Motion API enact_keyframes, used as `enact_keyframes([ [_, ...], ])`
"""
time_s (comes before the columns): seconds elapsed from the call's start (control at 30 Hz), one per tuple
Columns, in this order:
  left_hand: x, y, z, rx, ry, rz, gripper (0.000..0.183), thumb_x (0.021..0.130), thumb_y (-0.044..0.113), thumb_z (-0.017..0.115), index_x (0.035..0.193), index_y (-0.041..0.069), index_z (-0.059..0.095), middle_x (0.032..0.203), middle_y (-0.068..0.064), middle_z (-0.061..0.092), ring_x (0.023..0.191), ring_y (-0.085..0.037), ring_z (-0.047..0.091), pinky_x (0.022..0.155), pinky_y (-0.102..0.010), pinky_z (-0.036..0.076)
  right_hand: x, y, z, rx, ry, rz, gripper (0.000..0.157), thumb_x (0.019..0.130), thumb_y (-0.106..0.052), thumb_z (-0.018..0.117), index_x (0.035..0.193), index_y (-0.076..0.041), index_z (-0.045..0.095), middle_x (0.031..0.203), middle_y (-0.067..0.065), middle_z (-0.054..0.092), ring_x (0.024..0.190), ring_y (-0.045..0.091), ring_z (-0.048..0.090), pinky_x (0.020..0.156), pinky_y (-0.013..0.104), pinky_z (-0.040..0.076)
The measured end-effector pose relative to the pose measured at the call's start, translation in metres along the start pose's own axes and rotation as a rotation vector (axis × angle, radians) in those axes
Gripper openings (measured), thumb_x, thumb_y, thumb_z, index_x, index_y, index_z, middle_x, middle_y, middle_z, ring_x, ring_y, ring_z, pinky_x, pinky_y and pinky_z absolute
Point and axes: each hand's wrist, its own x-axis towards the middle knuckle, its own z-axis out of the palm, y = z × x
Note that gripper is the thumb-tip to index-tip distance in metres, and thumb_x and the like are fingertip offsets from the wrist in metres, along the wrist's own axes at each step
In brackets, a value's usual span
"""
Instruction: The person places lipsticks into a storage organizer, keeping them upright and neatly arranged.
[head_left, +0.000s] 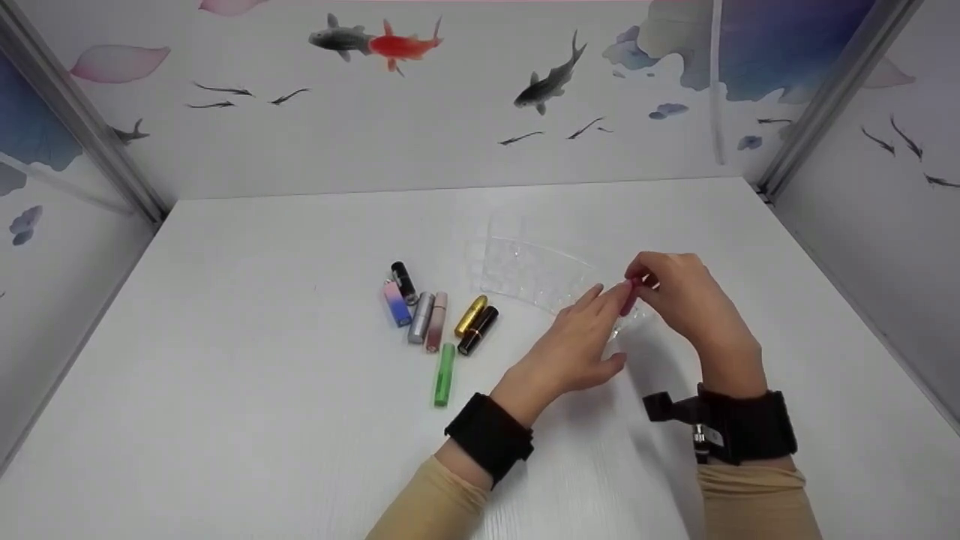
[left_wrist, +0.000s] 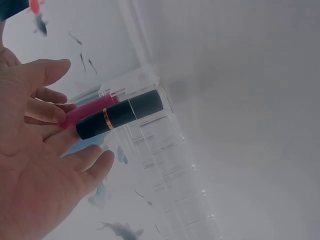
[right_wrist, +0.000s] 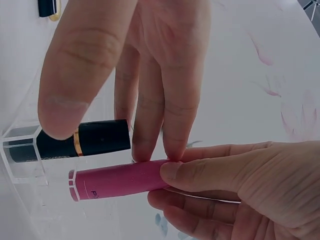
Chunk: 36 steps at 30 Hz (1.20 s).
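Where the two hands meet: left hand (head_left: 574,349) with fingers straight and thumb apart, fingertips apparently against a magenta cylindrical lip tube (right_wrist: 120,180); right hand (head_left: 686,296) pinching that tube near its upper end.
Loose cosmetics: left of the hands, a bright green slender tube (head_left: 444,375), a black cylinder with a thin gold ring (head_left: 478,330) just beside a gold bullet-shaped tube (head_left: 471,316), and a silver cylinder (head_left: 421,318), among others.
Magenta tube: at the right end of a clear plastic compartmented stand (head_left: 532,274), next to a gold-banded black lipstick (right_wrist: 102,137) upright in a slot.
Tube's long axis: near upright, roughly parallel to the black lipstick; pale-ringed end points down toward the stand. Whether that end is inside a compartment cannot be told.
Pinch: best placed high and light, clear of the slot walls, with the tube guided straight down.
Left fingertips: best used as a gentle guide, without nudging the black lipstick.
Back wall: white panel printed with fish (head_left: 450,120).
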Motion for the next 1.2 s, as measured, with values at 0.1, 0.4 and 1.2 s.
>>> enact_keyframes([
  [0.1, -0.0001, -0.0001, 0.0002, 0.009, -0.006, -0.001, 0.083, 0.088, 0.035, 0.061, 0.152, 0.017, 0.011, 0.157, 0.004, 0.023, 0.145, -0.023, 0.022, 0.11, -0.041, 0.037, 0.0014, 0.0011, 0.0016, -0.004, -0.023, 0.022, 0.012, 0.084, 0.004, 0.061, 0.093, 0.001, 0.068, 0.091, 0.017, 0.071, 0.088, 0.032, 0.067, 0.076, 0.046, 0.054],
  [0.4, -0.0008, 0.0001, 0.0036, 0.043, -0.013, 0.01, 0.079, 0.09, 0.035, 0.059, 0.152, 0.019, 0.013, 0.159, 0.005, 0.016, 0.146, -0.023, 0.018, 0.109, -0.041, 0.037, 0.0013, 0.0061, 0.0051, -0.016, -0.064, 0.04, 0.013, 0.084, 0.007, 0.06, 0.093, 0.003, 0.068, 0.093, 0.02, 0.07, 0.088, 0.035, 0.066, 0.076, 0.047, 0.054],
  [1.2, 0.0001, 0.0051, 0.0057, 0.273, 0.03, 0.022, 0.076, 0.089, 0.038, 0.059, 0.15, 0.014, 0.022, 0.154, 0.0, 0.028, 0.145, -0.022, 0.022, 0.108, -0.034, 0.039, 0.0, 0.0074, 0.0068, 0.019, -0.085, 0.06, 0.013, 0.084, 0.006, 0.06, 0.095, 0.003, 0.067, 0.094, 0.02, 0.069, 0.089, 0.035, 0.067, 0.078, 0.047, 0.054],
])
